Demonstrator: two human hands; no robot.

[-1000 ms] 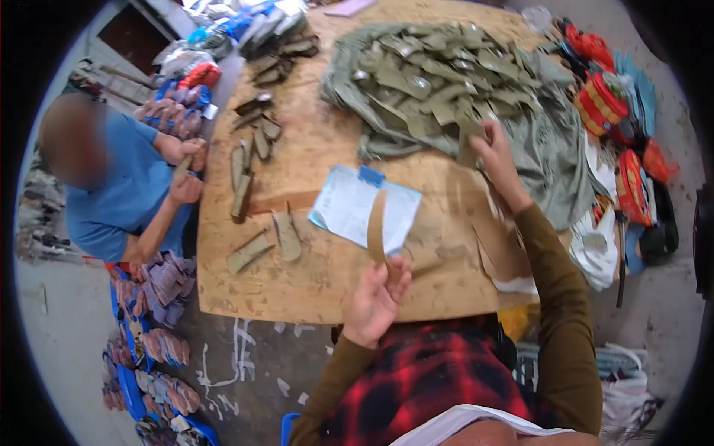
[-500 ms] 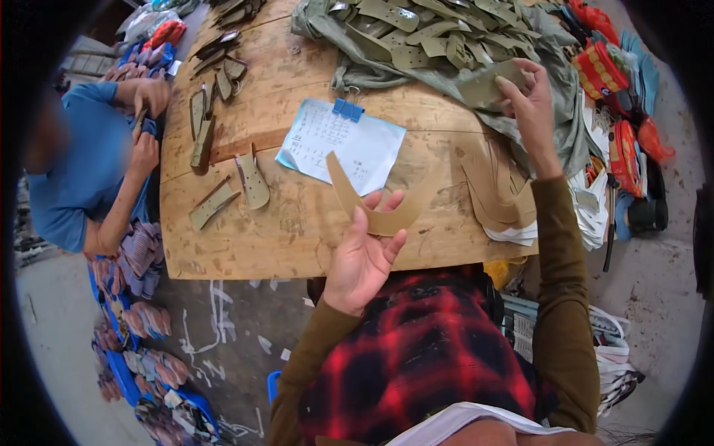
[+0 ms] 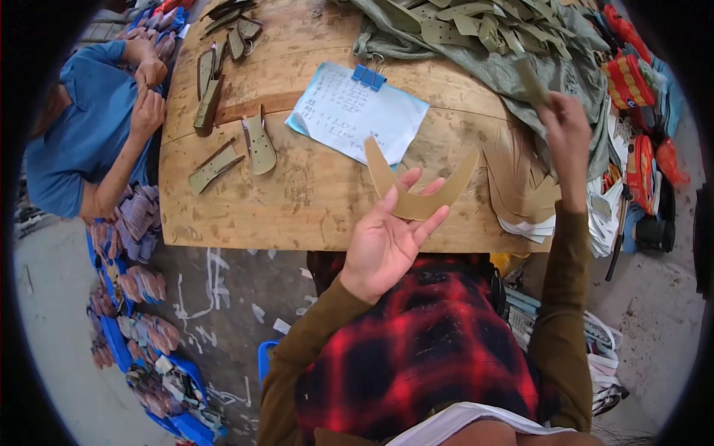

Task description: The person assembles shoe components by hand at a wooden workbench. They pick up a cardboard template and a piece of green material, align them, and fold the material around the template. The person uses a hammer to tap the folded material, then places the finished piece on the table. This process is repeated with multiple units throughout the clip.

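Note:
My left hand holds a tan U-shaped piece of sheet material over the table's near edge, its two tips pointing away from me. Thumb and fingers grip it at the bottom of the curve. Farther right, my right hand is raised, blurred by motion, with an olive cut piece pinched in its fingers. Beyond that hand lies a heap of olive punched pieces on a grey-green sack. Below it, a stack of tan curved pieces rests on the table.
A clipped paper sheet lies mid-table. Left of it are two olive parts and several more. A person in blue works at the left edge. White sheets stick out at the right, near red bags.
My right hand has moved right and nearer with the olive piece, away from the heap. My left hand still holds the U-shaped piece. The whole view has shifted slightly.

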